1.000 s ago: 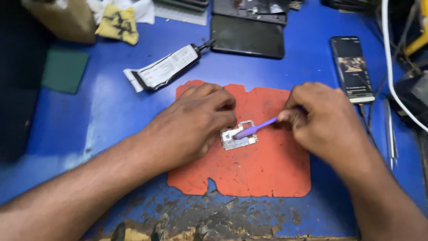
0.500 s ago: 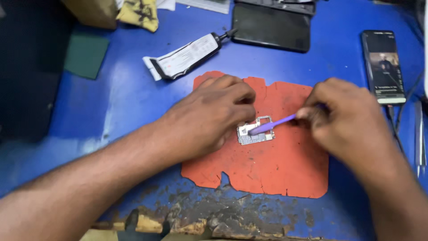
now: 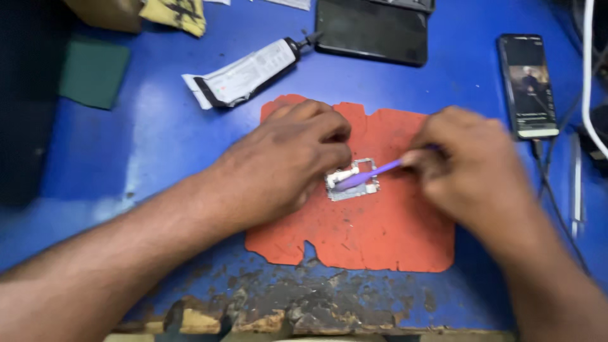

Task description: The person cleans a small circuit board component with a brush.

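A small silver metal part (image 3: 354, 187) lies on an orange mat (image 3: 380, 240) on the blue table. My left hand (image 3: 288, 164) rests on the mat with its fingers closed on the part's left side, pinning it down. My right hand (image 3: 468, 164) grips a thin purple brush (image 3: 370, 175) whose head lies on top of the part. The brush handle disappears inside my right fist.
A squeezed glue tube (image 3: 244, 73) lies behind the mat. A dark phone (image 3: 373, 30) sits at the back, a lit phone (image 3: 527, 85) with a cable at right. A green pad (image 3: 94, 73) is at left. The table's front edge (image 3: 304, 310) is chipped and worn.
The view has shifted, so everything sits a little lower and right in frame. My right hand has moved the brush slightly over the part; my left hand keeps holding it.
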